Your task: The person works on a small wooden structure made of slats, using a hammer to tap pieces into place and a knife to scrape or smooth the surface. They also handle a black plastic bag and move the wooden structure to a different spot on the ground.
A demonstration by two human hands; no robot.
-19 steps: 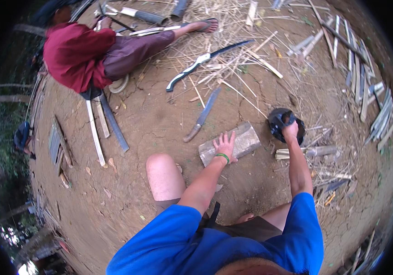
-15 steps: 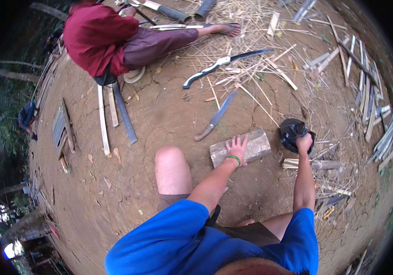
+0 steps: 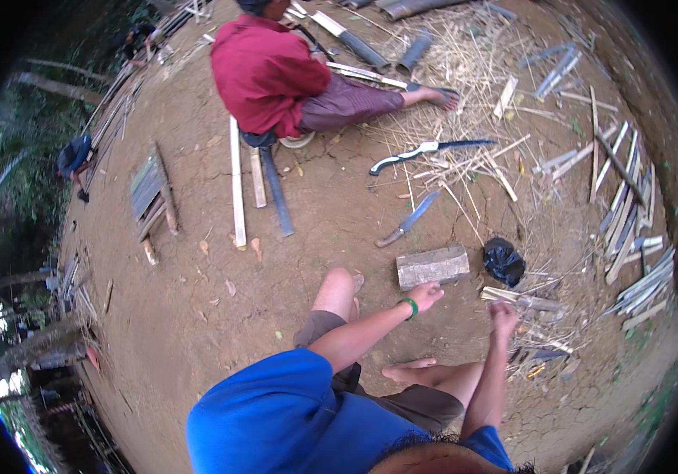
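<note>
- Our left hand (image 3: 426, 295) curls loosely; the wooden block (image 3: 433, 267) lies just beyond, at twelve o'clock.
- Our right hand (image 3: 503, 317) curls too, black bag (image 3: 504, 262) at twelve, block at ten (whether either grips anything, we cannot tell).

Cracked, bare earth (image 3: 323, 213) bears a wooden block (image 3: 433, 267) just beyond the left hand (image 3: 426, 295), with a machete (image 3: 410, 221) farther out and a pruning saw (image 3: 433, 148) past that. A crumpled black plastic bag (image 3: 504, 262) sits ahead of the right hand (image 3: 503, 317); split sticks (image 3: 505, 294) lie nearer it, slats (image 3: 629, 197) well to its right.
</note>
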